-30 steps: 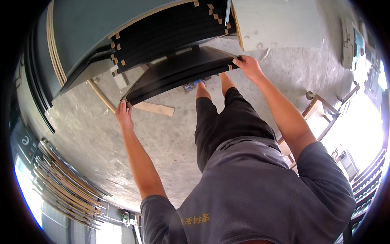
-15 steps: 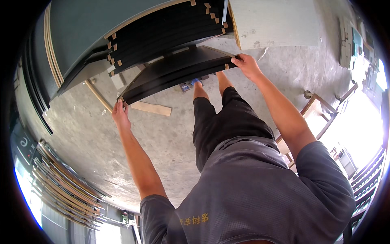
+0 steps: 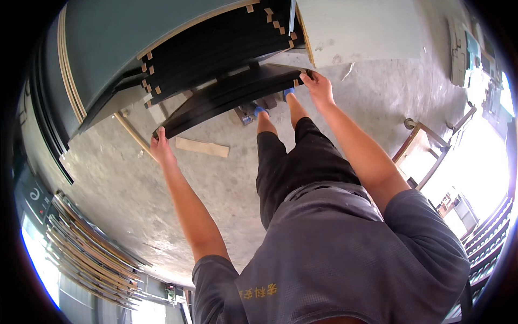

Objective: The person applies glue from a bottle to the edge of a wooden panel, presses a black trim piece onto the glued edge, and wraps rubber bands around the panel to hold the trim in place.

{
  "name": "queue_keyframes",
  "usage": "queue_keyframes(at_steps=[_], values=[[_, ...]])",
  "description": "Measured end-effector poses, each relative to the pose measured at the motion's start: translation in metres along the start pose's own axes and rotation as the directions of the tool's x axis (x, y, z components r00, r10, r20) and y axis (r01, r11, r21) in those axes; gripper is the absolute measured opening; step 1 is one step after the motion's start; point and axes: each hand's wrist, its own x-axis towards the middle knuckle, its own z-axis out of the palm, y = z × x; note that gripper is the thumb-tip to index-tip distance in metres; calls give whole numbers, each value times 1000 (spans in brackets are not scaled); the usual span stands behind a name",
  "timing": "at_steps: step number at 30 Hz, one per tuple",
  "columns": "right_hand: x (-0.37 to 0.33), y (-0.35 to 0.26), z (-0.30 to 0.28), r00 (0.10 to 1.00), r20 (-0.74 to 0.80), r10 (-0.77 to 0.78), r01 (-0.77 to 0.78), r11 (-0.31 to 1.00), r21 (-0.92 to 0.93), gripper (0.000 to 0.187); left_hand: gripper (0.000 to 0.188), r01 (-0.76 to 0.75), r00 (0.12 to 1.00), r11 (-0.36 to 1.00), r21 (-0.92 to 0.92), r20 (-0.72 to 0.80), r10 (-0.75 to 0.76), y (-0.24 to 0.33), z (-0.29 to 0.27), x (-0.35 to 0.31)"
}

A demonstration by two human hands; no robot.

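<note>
A long black board point(image 3: 232, 100) spans between my two hands in front of my shins, its left end lower in the picture than its right. My left hand point(image 3: 163, 148) grips its left near corner, thumb on top and the other fingers mostly hidden. At the opposite near corner, my right hand point(image 3: 317, 88) is closed around the edge, close to a small tan corner patch. Just beyond the board stands a stack of black-edged boards point(image 3: 213, 51) with tan patches at their ends. A large grey-green panel point(image 3: 145, 24) lies on top of that stack.
On the concrete floor lie a flat tan strip point(image 3: 202, 147) and a thin curved strip point(image 3: 132, 132). A pale panel point(image 3: 361, 32) is at the far right of the stack. Wheeled wooden frame point(image 3: 415, 146) stands to the right; many long boards point(image 3: 91, 254) are piled at left.
The board's near edge has tipped and shifted slightly left at its right end. My right hand has moved a little left with it; more of my blue footwear shows beneath.
</note>
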Motion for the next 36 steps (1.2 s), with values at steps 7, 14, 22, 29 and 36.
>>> queue_keyframes(at_steps=[7,14,22,29,36], values=[[7,27,0,998,-63,-9,12,999,50,33,76,-185,981,983,-16,-56,184,9,-1,-9],[-5,10,-5,996,54,65,-68,997,47,33,68,-153,986,987,43,-63,156,-8,-9,-3],[-1,2,-13,995,28,94,-89,987,-135,44,84,-159,933,986,50,-318,166,3,42,-42],[-13,-55,-32,984,113,141,-71,877,-476,29,80,-212,944,942,-262,-305,128,14,51,-52],[148,-333,-70,826,90,-556,530,714,-457,21,82,-187,936,944,-273,-342,87,6,47,-68]])
